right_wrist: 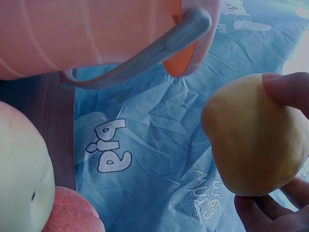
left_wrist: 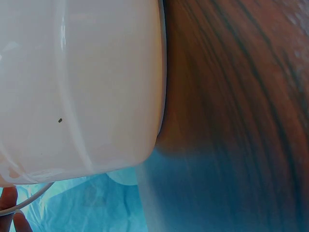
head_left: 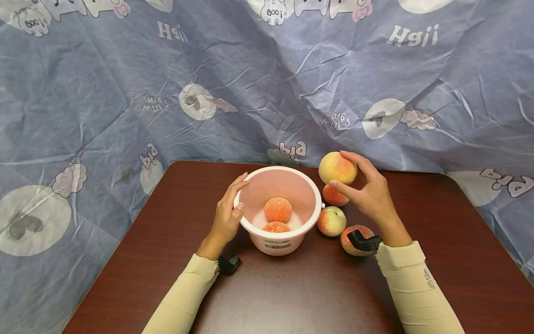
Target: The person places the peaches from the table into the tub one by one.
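Two fuzzy fruits already sit in the pink bucket (head_left: 278, 211); the right hand (head_left: 371, 195) pinches a yellow-red peach (head_left: 337, 168) just beside its rim. Left hand (head_left: 227, 215) cups the wall, seemingly steadying. Best lowered gently, centred over the opening.

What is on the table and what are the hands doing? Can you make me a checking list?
Surface: dark brown wooden table.
Job's things: pink bucket with two orange fruits inside; yellow-red peach held up beside the rim.
Clutter: three more peaches lie on the table to the right of the bucket.
Hands: left hand rests its fingers on the bucket's rim; right hand holds the peach in its fingers.
Cables: nothing seen; a black wrist strap on each arm.
Surroundings: crinkled blue cartoon cloth behind and around the table.
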Available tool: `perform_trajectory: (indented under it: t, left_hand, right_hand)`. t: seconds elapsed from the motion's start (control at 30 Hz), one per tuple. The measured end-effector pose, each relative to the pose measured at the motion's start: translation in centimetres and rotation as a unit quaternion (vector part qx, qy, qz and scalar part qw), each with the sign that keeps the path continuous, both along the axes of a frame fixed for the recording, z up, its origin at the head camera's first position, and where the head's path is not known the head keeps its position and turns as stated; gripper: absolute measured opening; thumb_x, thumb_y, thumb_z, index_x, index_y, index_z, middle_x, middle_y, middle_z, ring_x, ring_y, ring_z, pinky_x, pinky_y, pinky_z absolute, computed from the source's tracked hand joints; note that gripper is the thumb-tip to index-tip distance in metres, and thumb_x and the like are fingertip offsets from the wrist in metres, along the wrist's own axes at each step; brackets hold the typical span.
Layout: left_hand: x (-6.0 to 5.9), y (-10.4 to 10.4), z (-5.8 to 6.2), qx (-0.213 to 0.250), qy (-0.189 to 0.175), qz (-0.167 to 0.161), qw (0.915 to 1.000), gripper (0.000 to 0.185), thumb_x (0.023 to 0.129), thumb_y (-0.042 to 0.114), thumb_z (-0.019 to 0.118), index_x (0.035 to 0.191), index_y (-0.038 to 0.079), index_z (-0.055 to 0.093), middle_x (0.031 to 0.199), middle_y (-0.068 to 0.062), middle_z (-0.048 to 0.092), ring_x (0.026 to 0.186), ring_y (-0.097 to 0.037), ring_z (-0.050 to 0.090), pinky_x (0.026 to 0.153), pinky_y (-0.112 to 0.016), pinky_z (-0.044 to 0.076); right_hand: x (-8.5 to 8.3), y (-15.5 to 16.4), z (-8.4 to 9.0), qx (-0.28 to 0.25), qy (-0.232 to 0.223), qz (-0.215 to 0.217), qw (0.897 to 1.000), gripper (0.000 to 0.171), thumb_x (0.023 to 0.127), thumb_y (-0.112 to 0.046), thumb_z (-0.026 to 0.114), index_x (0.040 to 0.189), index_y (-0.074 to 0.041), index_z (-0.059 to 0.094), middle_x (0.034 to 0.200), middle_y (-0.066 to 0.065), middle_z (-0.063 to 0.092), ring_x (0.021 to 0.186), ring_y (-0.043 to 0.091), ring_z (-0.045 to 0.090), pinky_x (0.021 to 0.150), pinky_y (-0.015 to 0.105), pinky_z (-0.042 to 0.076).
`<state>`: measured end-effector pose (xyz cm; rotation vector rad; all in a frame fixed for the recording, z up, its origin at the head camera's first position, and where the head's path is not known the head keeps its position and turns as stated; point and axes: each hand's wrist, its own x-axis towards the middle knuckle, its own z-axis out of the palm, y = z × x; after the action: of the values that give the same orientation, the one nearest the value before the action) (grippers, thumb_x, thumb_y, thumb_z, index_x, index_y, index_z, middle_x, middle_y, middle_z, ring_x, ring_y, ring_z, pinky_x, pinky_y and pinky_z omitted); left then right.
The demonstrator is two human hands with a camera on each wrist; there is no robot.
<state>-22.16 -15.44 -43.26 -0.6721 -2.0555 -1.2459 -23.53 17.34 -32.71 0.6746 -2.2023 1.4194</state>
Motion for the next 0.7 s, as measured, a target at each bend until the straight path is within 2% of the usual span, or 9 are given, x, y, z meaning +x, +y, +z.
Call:
perform_trajectory:
  t: [0.33, 0.7]
  left_hand:
    - [0.0, -0.1, -0.1, -0.004, 0.003, 0.000, 1.0000, 0.073, 0.094, 0.061, 0.030, 0.133, 0.004, 0.053, 0.144, -0.013, 0.046, 0.134, -0.025, 0.042, 0.107, -0.041, 0.036]
    - [0.0, 0.0, 0.0, -0.002, 0.004, -0.001, 1.0000, 0.071, 0.094, 0.059, 0.031, 0.133, 0.003, 0.053, 0.143, -0.017, 0.046, 0.134, -0.026, 0.042, 0.107, -0.041, 0.035]
  right_hand:
    - [0.4, -0.7, -0.1, -0.041, -0.009, 0.044, 0.998, 0.065, 0.072, 0.011, 0.076, 0.133, 0.001, 0.054, 0.133, 0.016, 0.054, 0.113, 0.011, 0.055, 0.095, 0.021, 0.044]
    - [0.9, -1.7, 0.1, -0.038, -0.002, 0.069, 0.997, 0.067, 0.071, 0.012, 0.077, 0.133, 0.003, 0.053, 0.132, 0.017, 0.053, 0.115, 0.013, 0.055, 0.097, 0.021, 0.043]
